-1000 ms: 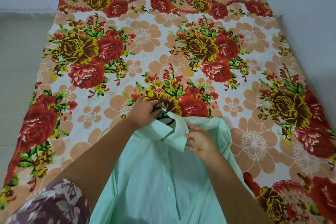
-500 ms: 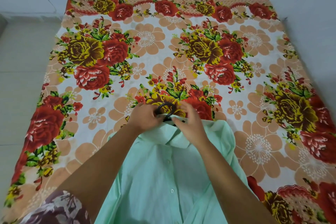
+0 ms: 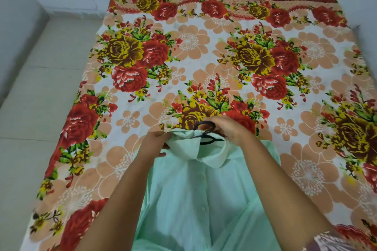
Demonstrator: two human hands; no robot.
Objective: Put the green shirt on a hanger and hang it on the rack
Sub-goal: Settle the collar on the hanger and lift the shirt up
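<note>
Step in hand: seating the shirt (image 3: 193, 199) on the hanger (image 3: 206, 135). The shirt lies front-up on the bedsheet (image 3: 204, 51), its collar around the hanger's neck, with only the black hook showing. My left hand (image 3: 155, 144) grips the collar just left of the hanger and my right hand (image 3: 234, 130) grips it just right; the hands are apart. No rack in view. Next, I judge: settle the shoulders, then lift by the hook.

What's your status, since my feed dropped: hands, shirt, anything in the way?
Left hand pinches green shirt at collar; right hand grips collar beside hanger hook. Hanger inside neck, shirt flat on bed. Rack not in view.
</note>
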